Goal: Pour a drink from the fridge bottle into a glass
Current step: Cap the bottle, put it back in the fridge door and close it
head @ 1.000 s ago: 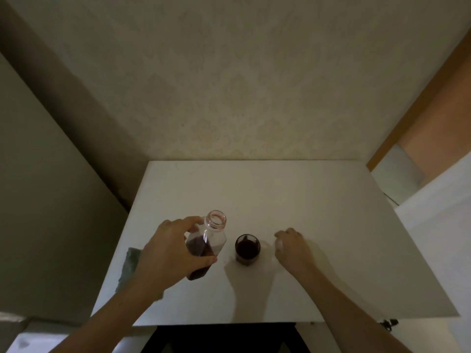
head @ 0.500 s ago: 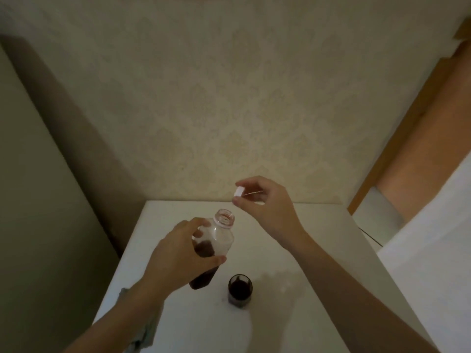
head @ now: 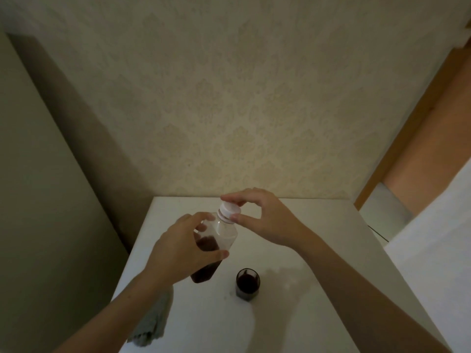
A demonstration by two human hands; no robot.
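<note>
A clear plastic bottle [head: 224, 231] with dark red drink in its lower part is held above the white table [head: 318, 250], tilted to the right. My left hand [head: 183, 248] is wrapped around its body. A white cap [head: 229, 211] sits on the bottle's neck, pinched between the thumb and fingers of my right hand [head: 267, 219]. A small glass [head: 247, 284] filled with the dark drink stands on the table, just right of the bottle's base and below my right wrist.
A grey-green cloth [head: 153, 319] hangs at the table's left front edge under my left forearm. A patterned wall runs behind the table. A wooden door frame [head: 413, 128] and a white surface [head: 433, 250] lie to the right.
My right hand picked the cap up from the table, carried it above the bottle's open mouth and has now set it onto the neck. The view tilted upward.
</note>
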